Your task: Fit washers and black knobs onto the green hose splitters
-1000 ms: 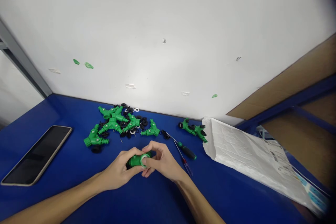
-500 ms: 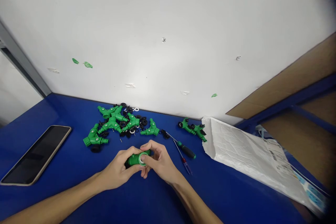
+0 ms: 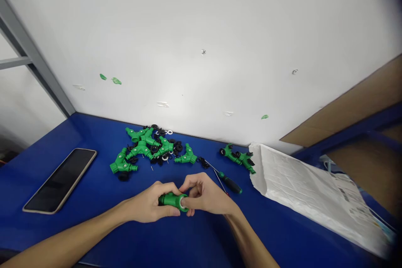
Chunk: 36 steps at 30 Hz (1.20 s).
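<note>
Your left forearm (image 3: 72, 234) and right forearm (image 3: 253, 238) run bare to the frame edge. Your left hand (image 3: 147, 203) and right hand (image 3: 207, 194) are likewise uncovered, slender and long-fingered.

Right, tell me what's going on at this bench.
A person holds a green plastic fitting in both hands, the left hand around its body and the right hand at its white-ringed end, over a blue table. Beyond the hands lie a heap of green Y-shaped fittings with small black parts, a screwdriver, a phone and a white bag.
</note>
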Each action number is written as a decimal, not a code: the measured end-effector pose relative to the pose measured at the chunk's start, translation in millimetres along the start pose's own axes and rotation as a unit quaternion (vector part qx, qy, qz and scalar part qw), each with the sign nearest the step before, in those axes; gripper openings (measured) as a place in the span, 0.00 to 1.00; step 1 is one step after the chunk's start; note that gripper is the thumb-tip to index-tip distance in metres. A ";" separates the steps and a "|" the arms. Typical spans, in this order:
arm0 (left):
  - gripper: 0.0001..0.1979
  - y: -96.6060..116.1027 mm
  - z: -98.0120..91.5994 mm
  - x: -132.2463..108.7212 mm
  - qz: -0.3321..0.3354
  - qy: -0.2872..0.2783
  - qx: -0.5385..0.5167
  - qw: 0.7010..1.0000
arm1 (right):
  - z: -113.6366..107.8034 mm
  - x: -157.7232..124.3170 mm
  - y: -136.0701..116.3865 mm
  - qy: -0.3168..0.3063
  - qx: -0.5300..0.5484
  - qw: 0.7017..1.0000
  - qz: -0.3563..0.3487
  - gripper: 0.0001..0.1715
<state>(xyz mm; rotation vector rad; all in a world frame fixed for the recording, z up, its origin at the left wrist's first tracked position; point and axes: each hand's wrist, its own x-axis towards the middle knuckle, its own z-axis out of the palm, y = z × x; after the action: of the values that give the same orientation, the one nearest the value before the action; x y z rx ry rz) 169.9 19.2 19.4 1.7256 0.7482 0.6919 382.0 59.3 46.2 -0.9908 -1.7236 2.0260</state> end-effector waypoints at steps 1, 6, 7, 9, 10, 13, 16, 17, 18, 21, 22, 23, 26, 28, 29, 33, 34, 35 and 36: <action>0.12 -0.2 0.8 -0.6 -0.008 -0.003 -0.011 1.000 | -5.0 1.4 0.2 -0.026 0.018 0.999 -0.006 0.24; 0.16 -0.1 6.7 -2.6 -0.079 -0.061 -0.136 0.986 | -11.4 26.8 -7.4 0.125 -0.063 0.979 -0.149 0.17; 0.17 -0.5 7.3 -2.4 -0.088 -0.081 -0.162 0.980 | -5.1 35.5 -11.4 0.139 -0.140 0.963 -0.181 0.14; 0.22 -2.6 7.1 -1.7 -0.109 -0.127 -0.201 0.965 | 13.8 54.6 -21.5 0.099 -0.327 0.904 -0.258 0.08; 0.24 -4.4 6.5 -1.2 -0.122 -0.151 -0.213 0.958 | 25.0 64.4 -27.3 0.061 -0.421 0.857 -0.292 0.08; 0.27 -11.6 4.1 0.7 -0.152 -0.197 -0.222 0.943 | 56.7 91.5 -42.5 -0.019 -0.655 0.678 -0.333 0.19; 0.30 -18.7 3.7 3.5 -0.166 -0.221 -0.236 0.932 | 77.8 112.4 -47.6 -0.087 -0.742 0.556 -0.365 0.16; 0.30 -20.3 3.9 4.3 -0.171 -0.223 -0.242 0.929 | 82.3 117.5 -46.9 -0.101 -0.753 0.533 -0.372 0.14; 0.31 -21.4 4.3 5.0 -0.178 -0.224 -0.248 0.926 | 85.7 121.7 -45.4 -0.109 -0.761 0.517 -0.376 0.12; 0.31 -21.8 5.1 5.4 -0.194 -0.218 -0.252 0.923 | 88.4 128.7 -41.0 -0.118 -0.769 0.505 -0.373 0.11; 0.31 -21.3 5.2 5.1 -0.195 -0.217 -0.252 0.923 | 86.3 128.9 -40.4 -0.122 -0.761 0.518 -0.371 0.10; 0.30 -20.8 5.3 4.6 -0.193 -0.214 -0.251 0.924 | 82.4 127.7 -40.1 -0.123 -0.746 0.541 -0.368 0.09; 0.29 -19.1 5.4 3.7 -0.181 -0.184 -0.255 0.932 | 59.2 112.8 -38.9 -0.089 -0.644 0.676 -0.347 0.06; 0.27 -17.5 5.5 4.2 -0.168 -0.148 -0.255 0.941 | 36.2 92.7 -34.5 -0.025 -0.510 0.796 -0.325 0.06; 0.26 -16.5 5.4 4.7 -0.158 -0.126 -0.252 0.947 | 23.9 80.4 -30.7 0.017 -0.431 0.845 -0.317 0.07; 0.19 -12.1 2.7 7.1 -0.110 -0.025 -0.201 0.973 | -13.0 30.2 -9.5 0.163 -0.182 0.933 -0.264 0.21; 0.18 -11.6 1.5 7.3 -0.103 0.000 -0.178 0.979 | -16.6 20.6 -4.6 0.181 -0.161 0.937 -0.251 0.23; 0.17 -11.6 0.1 7.2 -0.098 0.024 -0.155 0.983 | -17.6 12.9 -0.6 0.189 -0.153 0.941 -0.237 0.24; 0.17 -12.0 -1.3 6.9 -0.091 0.041 -0.130 0.986 | -16.5 7.4 2.4 0.192 -0.154 0.943 -0.225 0.23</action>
<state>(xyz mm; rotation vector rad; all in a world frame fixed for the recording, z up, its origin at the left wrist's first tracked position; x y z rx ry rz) 171.6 28.0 8.8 1.3800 0.8225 0.7051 388.2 75.6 41.0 -0.8978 -1.8617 1.2176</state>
